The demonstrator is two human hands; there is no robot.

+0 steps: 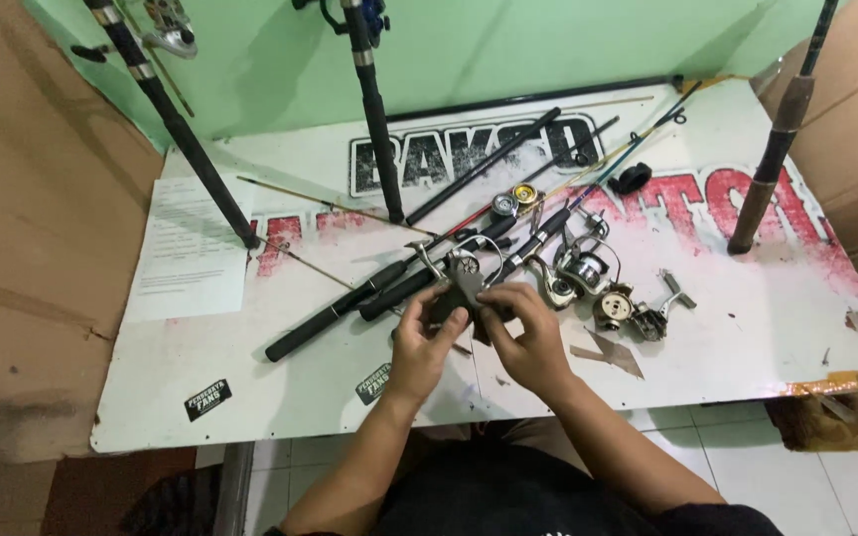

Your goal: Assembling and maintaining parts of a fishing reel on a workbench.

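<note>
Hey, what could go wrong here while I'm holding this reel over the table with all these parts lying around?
1. Both hands, left hand and right hand, pinch the dark reel above the table; a small piece might drop among the loose reels and get lost.
2. The rods lie just behind the hands, so an elbow or wrist may knock them.
3. The upright rod leans on the wall and might topple if the table is bumped.

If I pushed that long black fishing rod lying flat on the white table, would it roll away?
The long black fishing rod is round and slim, so it would probably roll a little. The other rods and the metal reels lie right against it, so they would likely stop it soon. It looks stiff at its thick handle end, and probably bendier toward the thin tip.
</note>
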